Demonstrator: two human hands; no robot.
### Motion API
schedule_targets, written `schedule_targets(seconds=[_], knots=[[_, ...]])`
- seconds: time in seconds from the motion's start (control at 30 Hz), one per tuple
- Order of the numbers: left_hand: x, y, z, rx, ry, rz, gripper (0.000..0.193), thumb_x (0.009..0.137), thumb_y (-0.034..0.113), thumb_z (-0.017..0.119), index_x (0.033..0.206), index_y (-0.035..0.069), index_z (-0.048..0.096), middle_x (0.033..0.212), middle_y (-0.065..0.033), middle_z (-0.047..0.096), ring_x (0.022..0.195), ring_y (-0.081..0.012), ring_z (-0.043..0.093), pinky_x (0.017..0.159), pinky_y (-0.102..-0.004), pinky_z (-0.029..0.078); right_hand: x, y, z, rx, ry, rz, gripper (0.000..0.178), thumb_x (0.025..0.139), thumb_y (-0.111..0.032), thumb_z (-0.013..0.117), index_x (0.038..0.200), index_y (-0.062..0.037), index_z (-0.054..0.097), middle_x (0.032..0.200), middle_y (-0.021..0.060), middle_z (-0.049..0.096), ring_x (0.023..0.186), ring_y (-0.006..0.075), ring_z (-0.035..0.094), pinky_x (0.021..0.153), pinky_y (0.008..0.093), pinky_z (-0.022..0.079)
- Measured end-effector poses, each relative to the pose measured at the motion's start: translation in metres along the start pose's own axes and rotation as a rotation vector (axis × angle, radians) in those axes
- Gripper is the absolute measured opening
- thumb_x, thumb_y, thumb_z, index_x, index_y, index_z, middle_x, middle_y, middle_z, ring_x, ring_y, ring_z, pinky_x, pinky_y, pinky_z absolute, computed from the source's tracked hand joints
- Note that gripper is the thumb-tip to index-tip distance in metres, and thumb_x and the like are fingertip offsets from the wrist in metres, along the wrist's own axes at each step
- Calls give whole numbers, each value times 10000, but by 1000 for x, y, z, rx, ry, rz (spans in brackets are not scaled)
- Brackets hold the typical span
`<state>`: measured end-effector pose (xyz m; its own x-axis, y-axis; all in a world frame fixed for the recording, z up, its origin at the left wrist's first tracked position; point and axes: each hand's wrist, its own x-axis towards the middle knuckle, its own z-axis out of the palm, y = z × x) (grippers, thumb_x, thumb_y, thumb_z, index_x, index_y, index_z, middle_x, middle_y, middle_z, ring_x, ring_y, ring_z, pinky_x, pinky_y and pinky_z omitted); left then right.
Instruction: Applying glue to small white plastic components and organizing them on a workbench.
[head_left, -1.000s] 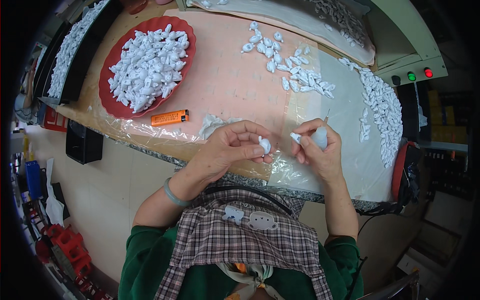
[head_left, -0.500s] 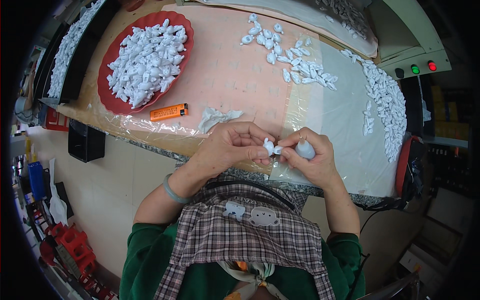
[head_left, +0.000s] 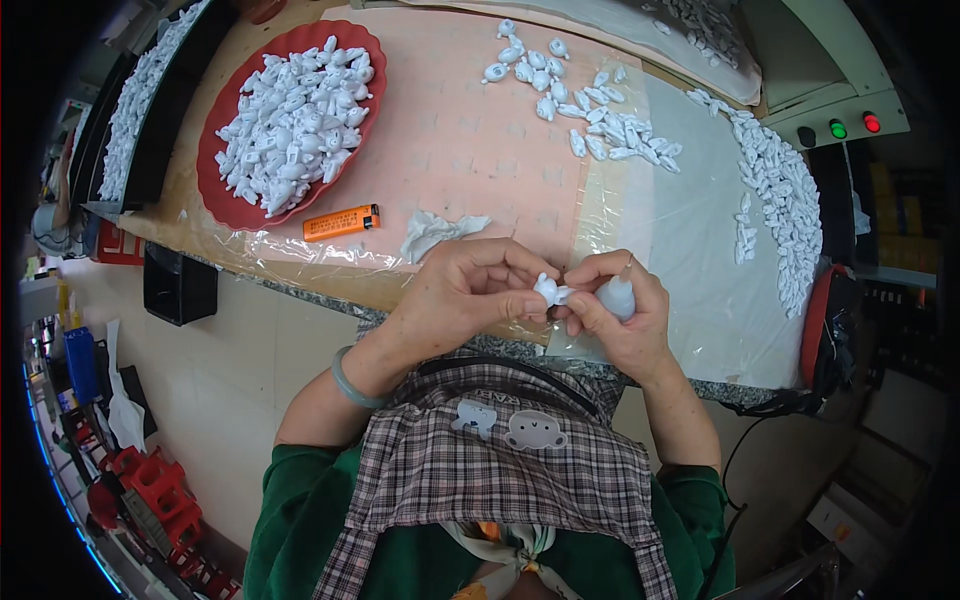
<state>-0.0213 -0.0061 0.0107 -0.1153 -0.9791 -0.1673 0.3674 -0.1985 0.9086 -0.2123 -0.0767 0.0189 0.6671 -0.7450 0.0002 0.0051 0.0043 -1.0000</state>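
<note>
Between the thumb and fingers of my left hand is a small white figurine piece, rounded with a little knob on top. My right hand pinches a smaller white piece against its side, the two pieces touching or nearly so. Tucked in the same right hand is a small pale squeeze bottle, its thin nozzle pointing up and away from the pieces. Both hands meet above the table's near edge. The exact joint between the pieces is partly hidden by fingertips.
A red scalloped bowl heaped with white pieces stands at left, an orange lighter and crumpled tissue nearer. White pieces lie at the back, more at right. A machine with lit buttons stands back right.
The figurine piece has turned slightly in my fingers, and the right fingertips have shifted around the smaller piece. The bottle's nozzle leans further right. The whole view has moved a little.
</note>
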Motion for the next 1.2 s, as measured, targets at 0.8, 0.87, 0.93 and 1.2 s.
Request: schedule_targets(seconds=[0.8, 0.87, 0.93, 1.2], knots=[[-9, -10, 10, 610, 41, 400, 243, 725, 21, 736, 952, -19, 658, 869, -122, 671, 763, -206, 663, 650, -275, 534, -21, 26, 6, -149, 89, -80, 151, 834, -115, 680, 806, -15, 570, 735, 90, 670, 633, 144, 662, 557, 251, 501], [-10, -11, 11, 622, 47, 414, 246, 721, 23, 739, 949, -19, 657, 858, -121, 671, 757, -210, 661, 641, -279, 527, -22, 25, 6, -145, 92, -83, 155, 836, -119, 679, 807, -13, 570, 733, 91, 668, 628, 144, 661, 552, 250, 499], [-10, -12, 11, 606, 44, 429, 248, 721, 24, 739, 952, -15, 657, 857, -117, 671, 755, -202, 662, 647, -273, 530, -22, 25, 7, -142, 90, -87, 158, 837, -123, 679, 808, -12, 570, 730, 91, 667, 622, 144, 660, 548, 249, 497], [-11, -10, 9, 613, 31, 419, 241, 727, 27, 738, 951, -14, 657, 865, -118, 672, 766, -199, 663, 653, -272, 534, -22, 25, 8, -108, 90, -96, 157, 840, -128, 679, 815, -11, 576, 700, 86, 660, 597, 135, 650, 531, 244, 486]])
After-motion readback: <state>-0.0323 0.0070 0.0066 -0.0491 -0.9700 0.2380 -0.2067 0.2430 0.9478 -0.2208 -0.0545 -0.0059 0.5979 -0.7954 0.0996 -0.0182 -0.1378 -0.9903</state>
